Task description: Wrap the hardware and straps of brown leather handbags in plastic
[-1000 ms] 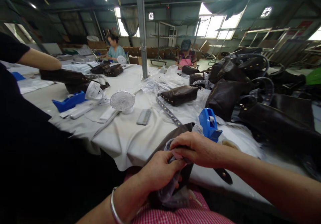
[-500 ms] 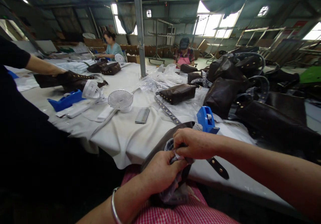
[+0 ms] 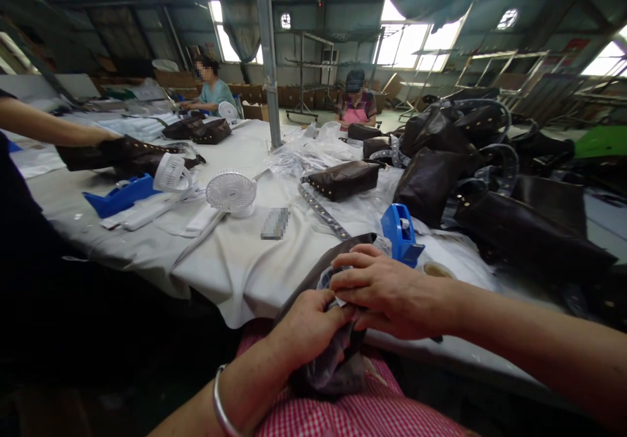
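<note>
A dark brown leather bag (image 3: 313, 272) rests against my lap and the table edge, with crumpled clear plastic wrap (image 3: 327, 362) bunched around part of it. My left hand (image 3: 306, 329), a silver bangle on its wrist, is closed on the plastic-wrapped part, thumb on top. Over the same spot lies my right hand (image 3: 394, 293), its fingers stretched out and pressed flat across the wrap beside my left thumb. A small white piece shows between the hands. What lies under my right palm is hidden.
Close by stands a blue tape dispenser (image 3: 401, 234). A studded strap (image 3: 323, 210) and another brown bag (image 3: 343, 179) lie ahead. More bags (image 3: 524, 228) are piled right. A white fan (image 3: 231, 191) stands left, near a co-worker's arm (image 3: 53, 123). Two people sit farther back.
My right hand has gone from a pinch to stretched fingers laid over the wrap. My left hand keeps its grip. The view has shifted slightly.
</note>
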